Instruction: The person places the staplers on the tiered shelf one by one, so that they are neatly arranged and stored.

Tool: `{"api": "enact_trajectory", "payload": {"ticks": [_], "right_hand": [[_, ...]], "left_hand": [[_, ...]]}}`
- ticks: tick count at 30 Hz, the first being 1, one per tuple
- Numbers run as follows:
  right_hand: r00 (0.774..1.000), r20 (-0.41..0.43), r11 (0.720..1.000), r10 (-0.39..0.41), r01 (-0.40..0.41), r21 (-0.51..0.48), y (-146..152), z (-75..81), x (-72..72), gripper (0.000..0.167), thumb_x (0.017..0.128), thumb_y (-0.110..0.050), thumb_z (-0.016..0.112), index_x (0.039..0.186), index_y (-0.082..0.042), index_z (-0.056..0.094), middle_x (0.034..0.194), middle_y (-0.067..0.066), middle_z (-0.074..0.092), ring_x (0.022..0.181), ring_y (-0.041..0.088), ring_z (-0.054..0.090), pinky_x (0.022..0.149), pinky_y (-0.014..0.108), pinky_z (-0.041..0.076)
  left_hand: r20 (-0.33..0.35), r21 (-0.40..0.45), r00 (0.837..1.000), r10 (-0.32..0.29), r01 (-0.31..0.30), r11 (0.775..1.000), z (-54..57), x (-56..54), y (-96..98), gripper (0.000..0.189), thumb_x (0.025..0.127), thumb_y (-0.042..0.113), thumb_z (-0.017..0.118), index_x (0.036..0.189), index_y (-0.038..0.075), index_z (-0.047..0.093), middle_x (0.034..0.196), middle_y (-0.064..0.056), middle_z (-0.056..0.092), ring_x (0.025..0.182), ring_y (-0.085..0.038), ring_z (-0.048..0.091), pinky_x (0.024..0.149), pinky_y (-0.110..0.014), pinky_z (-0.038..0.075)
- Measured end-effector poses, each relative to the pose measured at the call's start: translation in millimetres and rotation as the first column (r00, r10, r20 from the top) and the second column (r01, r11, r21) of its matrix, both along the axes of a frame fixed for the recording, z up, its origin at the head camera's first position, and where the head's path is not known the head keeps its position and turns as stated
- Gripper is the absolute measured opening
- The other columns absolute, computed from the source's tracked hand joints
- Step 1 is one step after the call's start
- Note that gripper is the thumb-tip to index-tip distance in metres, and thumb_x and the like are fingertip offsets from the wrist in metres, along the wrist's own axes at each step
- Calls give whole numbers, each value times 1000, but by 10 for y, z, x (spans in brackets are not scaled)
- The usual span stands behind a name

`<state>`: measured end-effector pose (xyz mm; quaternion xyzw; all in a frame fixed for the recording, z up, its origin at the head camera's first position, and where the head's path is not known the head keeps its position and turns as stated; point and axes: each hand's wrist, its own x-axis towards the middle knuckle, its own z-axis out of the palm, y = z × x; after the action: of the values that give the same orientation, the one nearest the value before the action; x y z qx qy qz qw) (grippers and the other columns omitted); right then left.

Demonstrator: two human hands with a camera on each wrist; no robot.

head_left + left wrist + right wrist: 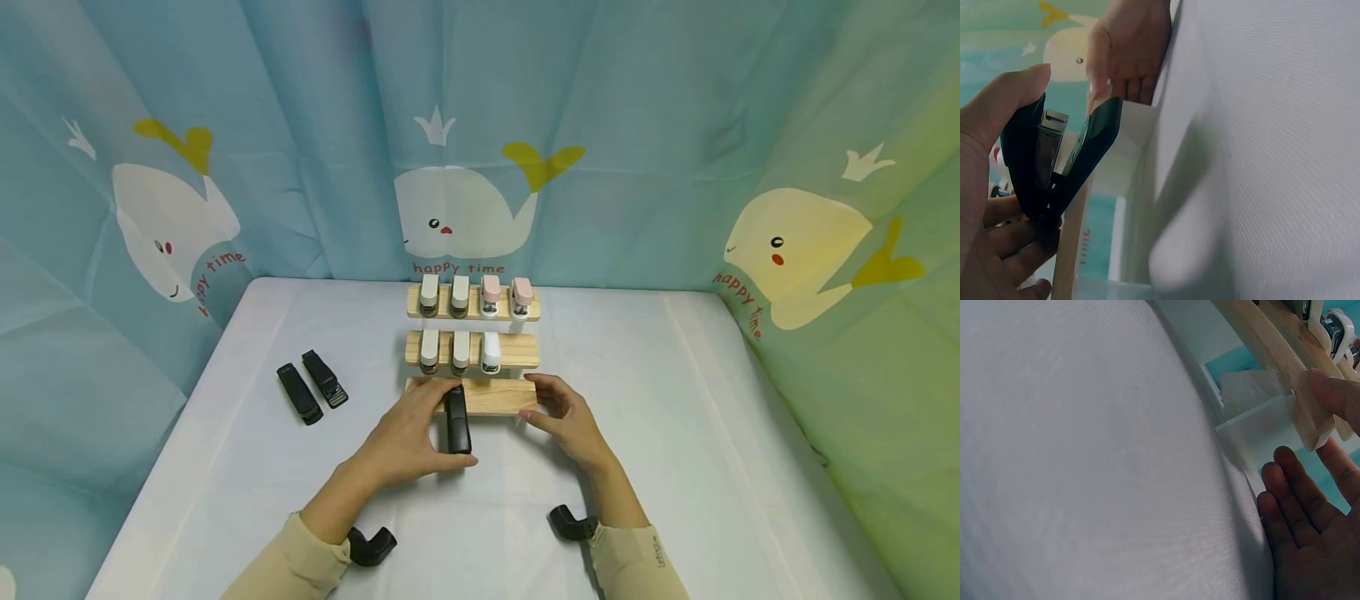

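Observation:
My left hand (408,433) holds a black stapler (457,421) lengthwise between thumb and fingers, over the left part of the lowest wooden shelf board (498,397). In the left wrist view the stapler (1022,162) has its two arms spread apart, with the thumb at one end and fingertips at the other. My right hand (573,425) pinches the right end of that same board. Seen from the right wrist, the thumb lies on the front of the board (1285,369) and the index finger is behind it; the other fingers stretch out below.
Two more black staplers, one outer (300,394) and one inner (326,379), lie on the white table (247,500) at left. The middle board (519,350) bears several pale staplers; the top board (474,310) has cream and pink ones. A whale-print curtain (315,167) stands behind.

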<state>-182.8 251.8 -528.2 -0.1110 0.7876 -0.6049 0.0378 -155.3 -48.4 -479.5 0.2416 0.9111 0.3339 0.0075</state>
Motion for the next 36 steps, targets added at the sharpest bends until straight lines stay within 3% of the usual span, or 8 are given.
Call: {"api": "enact_trajectory", "payload": {"ticks": [5,10,16,21,28,36], "right_hand": [[1000,0,1000,3,-3,-2,-4,5,2,56,91,-13,81,142,-11,58,137,13,63,124,26,59,106,27,46],[1000,0,1000,9,-9,-4,-5,18,9,56,91,-13,81,142,-11,58,136,15,63,124,28,59,105,26,46],[1000,2,1000,12,-12,-6,-2,30,21,56,91,-13,80,142,-11,58,137,15,63,124,28,59,105,26,47],[1000,-9,1000,14,-14,-6,0,32,26,56,91,-12,80,142,-12,58,136,15,63,122,26,60,104,25,47],[1000,-14,1000,14,-14,-5,-1,32,26,56,91,-13,81,142,-12,58,135,14,64,122,26,61,103,25,48],[1000,-20,1000,19,-19,-4,4,14,17,55,91,-12,80,142,-11,58,136,15,64,123,29,60,103,24,48]], "left_hand": [[21,-16,1000,-2,2,1000,-11,-4,52,108,73,69,83,161,26,37,162,2,46,151,-33,41,118,-58,38],[25,-27,999,-23,24,999,-8,-12,103,107,77,70,80,162,24,34,165,2,41,156,-35,32,125,-56,28],[25,-45,998,-66,67,997,15,-36,168,108,81,72,75,165,24,28,166,0,38,156,-27,33,130,-45,16],[47,-55,996,-74,77,996,33,-59,222,107,82,75,71,165,22,28,166,-2,39,156,-26,34,131,-44,15],[122,-75,990,-65,75,994,72,-95,295,112,85,82,61,167,16,22,170,-4,30,158,-22,28,132,-44,8],[198,-106,979,-47,69,992,94,-142,370,115,86,86,52,167,12,17,173,-7,20,161,-28,17,131,-47,12]]}}
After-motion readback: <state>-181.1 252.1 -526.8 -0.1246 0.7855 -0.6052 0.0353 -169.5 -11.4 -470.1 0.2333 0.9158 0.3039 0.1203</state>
